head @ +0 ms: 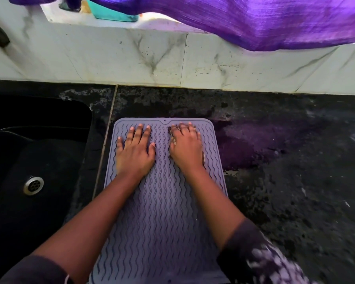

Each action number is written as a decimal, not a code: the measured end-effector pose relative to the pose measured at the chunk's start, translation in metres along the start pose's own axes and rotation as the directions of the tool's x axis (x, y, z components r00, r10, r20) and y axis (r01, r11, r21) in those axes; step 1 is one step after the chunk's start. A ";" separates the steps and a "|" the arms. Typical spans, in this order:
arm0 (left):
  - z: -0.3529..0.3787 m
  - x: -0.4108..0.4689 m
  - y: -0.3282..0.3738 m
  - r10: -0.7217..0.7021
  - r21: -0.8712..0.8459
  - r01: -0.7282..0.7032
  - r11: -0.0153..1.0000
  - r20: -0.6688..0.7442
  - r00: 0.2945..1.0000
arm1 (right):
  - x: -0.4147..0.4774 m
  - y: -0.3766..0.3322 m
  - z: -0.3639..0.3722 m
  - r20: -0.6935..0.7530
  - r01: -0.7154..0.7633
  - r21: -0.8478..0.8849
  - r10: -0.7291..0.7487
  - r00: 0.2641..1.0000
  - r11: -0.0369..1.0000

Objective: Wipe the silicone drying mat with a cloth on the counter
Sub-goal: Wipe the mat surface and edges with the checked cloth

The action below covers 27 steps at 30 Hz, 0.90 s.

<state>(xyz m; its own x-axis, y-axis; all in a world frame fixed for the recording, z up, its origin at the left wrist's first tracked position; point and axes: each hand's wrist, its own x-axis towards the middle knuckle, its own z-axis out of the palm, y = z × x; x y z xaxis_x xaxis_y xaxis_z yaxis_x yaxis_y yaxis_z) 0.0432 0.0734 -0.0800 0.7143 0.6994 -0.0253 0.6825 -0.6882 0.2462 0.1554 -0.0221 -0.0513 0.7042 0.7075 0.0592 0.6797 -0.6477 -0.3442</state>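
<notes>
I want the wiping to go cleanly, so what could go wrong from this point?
1. The counter looks wet around the mat; the mat might slide under pressure, though the left hand pressed flat on it should help.
2. The mat's left edge sits near the sink, so a hard sideways stroke could nudge it over the rim.
3. The cloth is almost hidden under the right hand, so each pass likely covers little.

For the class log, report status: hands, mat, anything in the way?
Left hand flat on mat, fingers spread. Right hand pressing cloth, mostly hidden. Nothing else on the mat.
</notes>
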 end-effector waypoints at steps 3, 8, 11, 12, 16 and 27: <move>0.000 -0.001 0.001 -0.004 0.000 0.004 1.000 -0.004 1.000 | 0.002 0.003 0.014 -0.033 0.031 -0.049 -0.033 0.999 0.998; -0.002 -0.001 0.001 -0.006 0.001 0.006 1.000 0.003 1.000 | -0.011 -0.006 -0.007 0.025 0.067 -0.124 -0.065 0.998 0.990; -0.002 -0.001 0.001 -0.006 0.001 0.006 1.000 0.009 1.000 | -0.042 -0.013 -0.022 0.175 0.088 -0.176 -0.056 0.983 0.980; -0.002 -0.001 0.001 -0.006 -0.002 0.006 1.000 0.007 1.000 | -0.050 -0.011 -0.029 0.227 0.071 -0.142 -0.037 0.973 0.987; -0.001 0.000 0.000 -0.003 0.004 0.003 1.000 0.003 1.000 | -0.041 -0.002 -0.047 0.187 -0.116 0.077 0.100 0.977 0.990; 0.001 0.000 0.001 -0.004 0.012 0.004 1.000 -0.015 1.000 | -0.017 0.019 -0.001 0.112 0.035 0.184 -0.056 0.992 0.982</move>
<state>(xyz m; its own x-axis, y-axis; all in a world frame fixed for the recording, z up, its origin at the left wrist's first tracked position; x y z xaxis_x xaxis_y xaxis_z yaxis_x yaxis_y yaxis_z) 0.0438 0.0727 -0.0805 0.7090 0.7051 -0.0120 0.6875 -0.6874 0.2342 0.1567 -0.0469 -0.0583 0.6376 0.7699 -0.0266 0.6545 -0.5596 -0.5084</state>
